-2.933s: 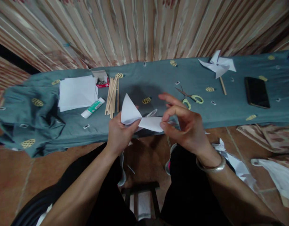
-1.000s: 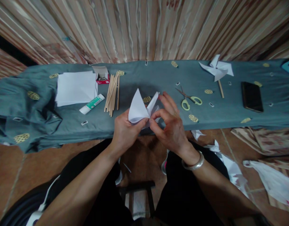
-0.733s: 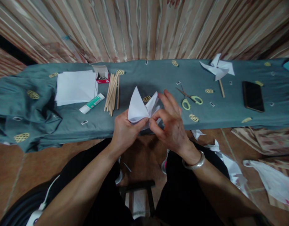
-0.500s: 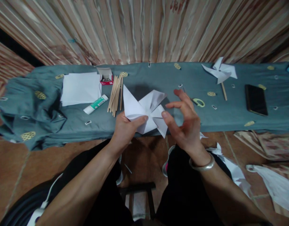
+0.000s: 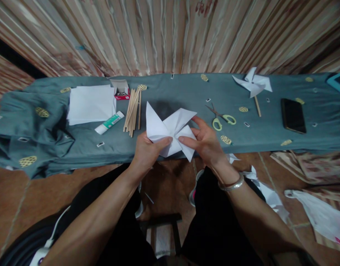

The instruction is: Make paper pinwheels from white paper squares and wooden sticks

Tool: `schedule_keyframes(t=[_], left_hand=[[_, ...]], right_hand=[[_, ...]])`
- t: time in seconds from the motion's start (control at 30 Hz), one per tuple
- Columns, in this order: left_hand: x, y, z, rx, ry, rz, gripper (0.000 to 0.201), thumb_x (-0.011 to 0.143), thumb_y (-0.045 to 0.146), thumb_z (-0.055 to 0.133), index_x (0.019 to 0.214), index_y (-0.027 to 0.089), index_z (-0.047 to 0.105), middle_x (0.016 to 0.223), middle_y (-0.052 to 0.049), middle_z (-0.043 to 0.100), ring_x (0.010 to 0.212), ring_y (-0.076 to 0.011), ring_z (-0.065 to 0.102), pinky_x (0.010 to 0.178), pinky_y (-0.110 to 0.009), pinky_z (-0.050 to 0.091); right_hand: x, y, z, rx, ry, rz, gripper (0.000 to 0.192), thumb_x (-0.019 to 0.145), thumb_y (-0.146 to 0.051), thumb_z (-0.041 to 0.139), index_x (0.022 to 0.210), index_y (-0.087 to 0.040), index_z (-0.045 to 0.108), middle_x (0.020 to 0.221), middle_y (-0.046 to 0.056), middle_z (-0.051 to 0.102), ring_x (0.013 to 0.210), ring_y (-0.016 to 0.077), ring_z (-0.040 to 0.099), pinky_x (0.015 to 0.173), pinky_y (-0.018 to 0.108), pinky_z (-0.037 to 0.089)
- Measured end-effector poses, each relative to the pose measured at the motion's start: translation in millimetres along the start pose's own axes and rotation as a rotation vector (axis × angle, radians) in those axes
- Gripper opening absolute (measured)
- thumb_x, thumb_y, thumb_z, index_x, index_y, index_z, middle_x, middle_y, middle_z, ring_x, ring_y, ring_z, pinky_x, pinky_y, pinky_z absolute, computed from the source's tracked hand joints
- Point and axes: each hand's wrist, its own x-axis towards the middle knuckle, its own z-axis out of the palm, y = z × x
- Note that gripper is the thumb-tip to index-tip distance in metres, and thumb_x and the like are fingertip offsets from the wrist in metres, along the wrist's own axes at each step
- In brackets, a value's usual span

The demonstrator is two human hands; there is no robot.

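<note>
Two bare hands hold a folded white paper pinwheel (image 5: pixel 170 130) between them, above the near edge of a cloth-covered table (image 5: pixel 186 92).

Left hand (image 5: pixel 146 149) is closed on the pinwheel's lower left part, thumb pressed on top near the centre; right hand (image 5: pixel 207 142) pinches the lower right blade, thumb on top and fingers curled underneath. Two blades point up and away from the hands, over the table. The undersides of both grips are hidden by the paper. Behind lie wooden sticks (image 5: pixel 132 111), a glue tube (image 5: pixel 109 122), a paper stack (image 5: pixel 91 103) and scissors (image 5: pixel 221 117). A turquoise object at the right edge is cut off and cannot be identified.
</note>
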Motion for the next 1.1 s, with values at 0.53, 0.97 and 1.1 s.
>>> schedule_keyframes(t=[0.53, 0.97, 1.1], left_hand=[[10.9, -15.2, 0.1, 0.188, -0.01, 0.191, 0.036, 0.058, 0.028, 0.079, 0.09, 0.011, 0.074, 0.079, -0.003, 0.074, 0.07, -0.0176, 0.065, 0.065, -0.026, 0.05], [8.9, -12.1, 3.7, 0.008, -0.041, 0.084, 0.037, 0.053, 0.028, 0.082, 0.084, 0.013, 0.071, 0.079, -0.002, 0.073, 0.068, -0.0163, 0.065, 0.066, -0.027, 0.051], [7.5, -9.6, 5.4, -0.054, -0.058, 0.019, 0.033, 0.052, 0.028, 0.082, 0.078, 0.013, 0.069, 0.076, -0.002, 0.073, 0.065, -0.0154, 0.064, 0.064, -0.027, 0.051]], right_hand=[[3.5, 11.3, 17.7, -0.262, 0.203, -0.227, 0.07, 0.067, -0.028, 0.073, 0.129, -0.022, 0.043, 0.076, -0.001, 0.068, 0.065, 0.0204, 0.064, 0.062, 0.037, 0.054], [10.7, 12.1, 14.5, -0.198, 0.183, -0.199, 0.047, 0.065, -0.033, 0.074, 0.105, -0.02, 0.056, 0.09, 0.004, 0.071, 0.075, 0.0213, 0.066, 0.069, 0.036, 0.054], [10.6, 11.7, 14.0, -0.154, 0.161, -0.153, 0.044, 0.064, -0.035, 0.076, 0.101, -0.021, 0.057, 0.092, 0.004, 0.071, 0.075, 0.0197, 0.065, 0.07, 0.035, 0.053]])
